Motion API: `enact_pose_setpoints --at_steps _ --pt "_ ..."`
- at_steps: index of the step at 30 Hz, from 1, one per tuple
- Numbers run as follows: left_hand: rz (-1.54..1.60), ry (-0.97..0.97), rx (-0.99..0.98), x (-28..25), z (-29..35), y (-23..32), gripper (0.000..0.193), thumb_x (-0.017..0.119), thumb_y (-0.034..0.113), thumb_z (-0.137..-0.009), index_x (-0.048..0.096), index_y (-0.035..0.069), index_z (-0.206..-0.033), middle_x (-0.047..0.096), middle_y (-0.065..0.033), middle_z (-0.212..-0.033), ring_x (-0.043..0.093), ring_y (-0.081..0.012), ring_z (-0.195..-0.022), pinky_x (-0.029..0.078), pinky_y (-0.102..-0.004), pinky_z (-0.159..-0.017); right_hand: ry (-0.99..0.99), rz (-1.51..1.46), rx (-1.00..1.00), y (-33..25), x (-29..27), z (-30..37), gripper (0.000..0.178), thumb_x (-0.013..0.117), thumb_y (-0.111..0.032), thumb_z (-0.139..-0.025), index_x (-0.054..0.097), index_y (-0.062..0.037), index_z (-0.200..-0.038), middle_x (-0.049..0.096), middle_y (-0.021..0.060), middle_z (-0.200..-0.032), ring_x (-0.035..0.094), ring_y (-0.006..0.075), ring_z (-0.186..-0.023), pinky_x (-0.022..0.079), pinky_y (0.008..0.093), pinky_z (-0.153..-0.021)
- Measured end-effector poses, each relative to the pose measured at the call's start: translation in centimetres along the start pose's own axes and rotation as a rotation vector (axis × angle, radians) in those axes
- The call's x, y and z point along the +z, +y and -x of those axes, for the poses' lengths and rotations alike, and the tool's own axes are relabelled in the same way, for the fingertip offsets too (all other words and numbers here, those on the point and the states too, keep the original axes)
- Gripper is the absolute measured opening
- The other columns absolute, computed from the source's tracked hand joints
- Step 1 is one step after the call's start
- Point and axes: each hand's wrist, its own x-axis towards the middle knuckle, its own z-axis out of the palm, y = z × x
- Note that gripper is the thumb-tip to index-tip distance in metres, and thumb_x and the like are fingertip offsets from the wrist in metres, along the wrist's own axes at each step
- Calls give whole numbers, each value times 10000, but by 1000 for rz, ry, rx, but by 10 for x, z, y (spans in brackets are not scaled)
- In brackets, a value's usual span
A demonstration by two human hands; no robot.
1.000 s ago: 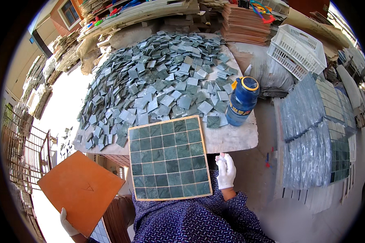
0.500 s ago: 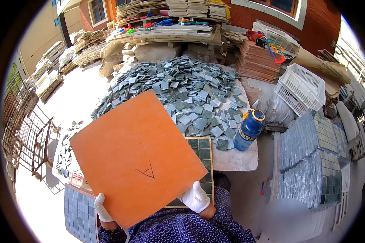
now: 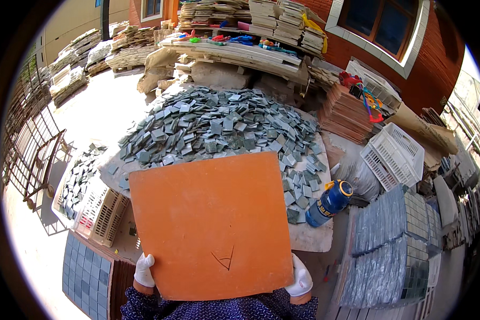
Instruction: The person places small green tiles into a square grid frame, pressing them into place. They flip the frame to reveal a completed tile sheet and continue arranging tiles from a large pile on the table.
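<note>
A square orange board (image 3: 208, 213) with a small dark hand-drawn mark lies across my view in front of my body. My left hand (image 3: 144, 271), in a white glove, grips its near left edge. On the right edge my gloved right hand (image 3: 300, 277) is closed too, with most of its fingers hidden under the board. Just beyond the board spreads a heap of loose grey-green square stone tiles (image 3: 208, 120) on a pale tabletop (image 3: 317, 242). Whatever is directly beneath the board cannot be seen.
A blue bottle (image 3: 329, 202) stands at the table's right side. Plastic-wrapped tile stacks (image 3: 378, 272) and white crates (image 3: 394, 154) are to the right. At the left are a cream crate (image 3: 104, 213), a dark tile sheet (image 3: 85, 277) and a metal rack (image 3: 32, 144).
The tilted board has been turned nearly square to me and shifted right. It now hides the framed tile sheet seen before. My right hand has moved out to the right, the left slightly right.
</note>
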Motion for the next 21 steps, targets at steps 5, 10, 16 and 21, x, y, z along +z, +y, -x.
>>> enact_pose_setpoints --at_steps 5,10,16,21 --pt "-464 26 -58 -35 2 -9 588 659 388 -870 541 -61 -1230 625 -74 -1122 583 -183 -1029 481 -317 -880 410 1397 65 34 -2 17 192 504 -198 -913 616 -42 -897 634 170 -771 633 333 -700 479 430 -604" --pt "-829 120 -76 -50 -13 -45 507 500 399 -981 612 -88 -1068 654 -32 -965 562 -105 -875 475 -282 -763 358 1703 -66 72 -52 62 114 499 -135 -866 553 -47 -817 567 175 -734 564 392 -657 440 469 -569" --pt "-1195 136 12 -77 -53 -74 535 482 430 -962 596 -68 -804 585 -262 -708 600 -334 -658 431 -430 -615 285 1860 -148 65 -46 61 58 514 -92 -798 491 -54 -761 523 177 -752 535 399 -662 421 481 -559" --pt "-1548 112 -29 -76 -91 -71 599 423 510 -949 628 -26 -777 620 -270 -783 596 -451 -772 446 -500 -679 626 1570 64 74 -44 33 169 506 -160 -866 479 -45 -745 538 196 -736 554 402 -649 432 489 -561"
